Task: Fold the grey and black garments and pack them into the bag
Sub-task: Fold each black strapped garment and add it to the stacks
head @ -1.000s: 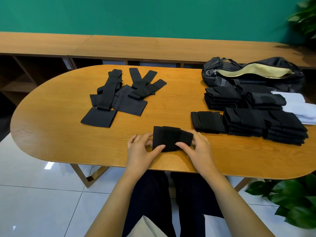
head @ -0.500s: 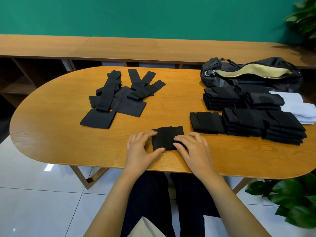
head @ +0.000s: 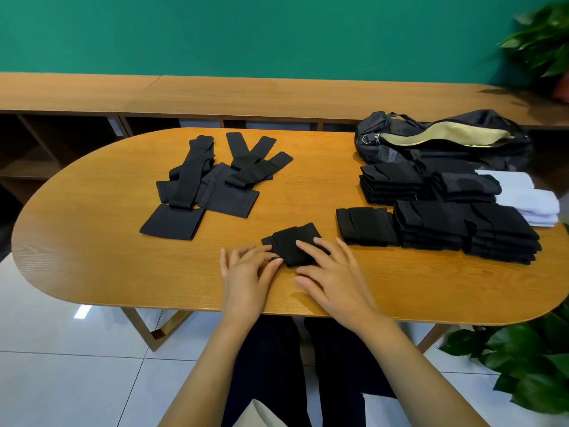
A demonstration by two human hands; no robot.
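Black and folded small, a garment [head: 289, 243] lies mid-way along the front edge of the wooden surface [head: 92, 241]. Both hands are flat with straight fingers: the left hand [head: 246, 272] touches its left side and the right hand [head: 334, 272] presses on top. Toward the right end sit stacks of folded black garments [head: 462, 226], with the open bag [head: 443, 143] behind them. The unfolded black garments [head: 209, 186] lie far left.
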